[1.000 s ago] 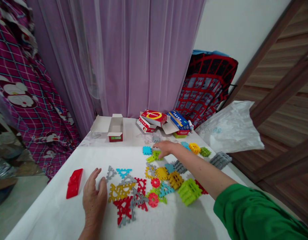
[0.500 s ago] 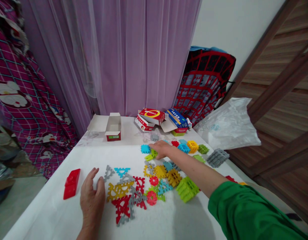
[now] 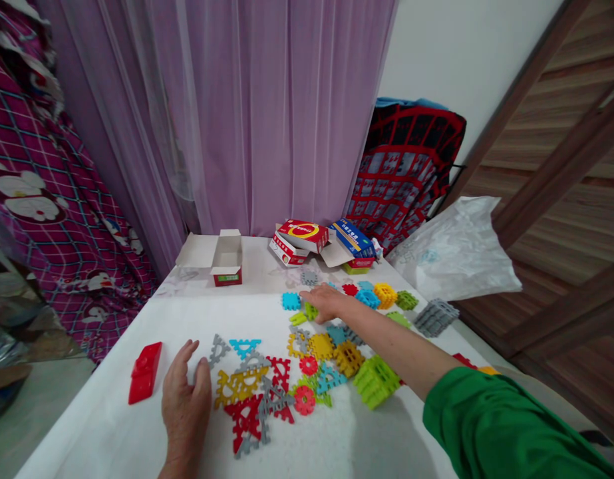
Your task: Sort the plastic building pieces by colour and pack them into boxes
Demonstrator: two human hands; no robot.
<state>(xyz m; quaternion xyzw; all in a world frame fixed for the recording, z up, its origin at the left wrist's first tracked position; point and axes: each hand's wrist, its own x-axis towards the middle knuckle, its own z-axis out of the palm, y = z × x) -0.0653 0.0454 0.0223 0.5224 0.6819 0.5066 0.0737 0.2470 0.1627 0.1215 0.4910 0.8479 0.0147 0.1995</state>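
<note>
My right hand (image 3: 325, 301) reaches across the table, its fingers closed at a small lime-green interlocking block piece (image 3: 311, 311). Its fingertips partly cover that piece. A lime-green strip (image 3: 297, 319) lies just left of it, and a blue square piece (image 3: 291, 301) lies beyond the fingertips. My left hand (image 3: 187, 396) hovers or rests at the near left, thumb and fingers apart, holding nothing. Beside it on the right are a grey triangle piece (image 3: 219, 351) and yellow toothed pieces (image 3: 241, 384). A red plastic piece (image 3: 146, 372) lies to its left.
Several toothed pieces, including a red triangle (image 3: 245, 418) and a green assembled block (image 3: 376, 381), cover the middle. An open carton (image 3: 227, 273), red boxes (image 3: 301, 234) and a blue box (image 3: 354, 237) stand at the back. A plastic bag (image 3: 456, 253) sits right.
The lime-green piece under my right hand has shifted slightly right, away from the green strip. My left hand keeps its place, and the view has tilted a little.
</note>
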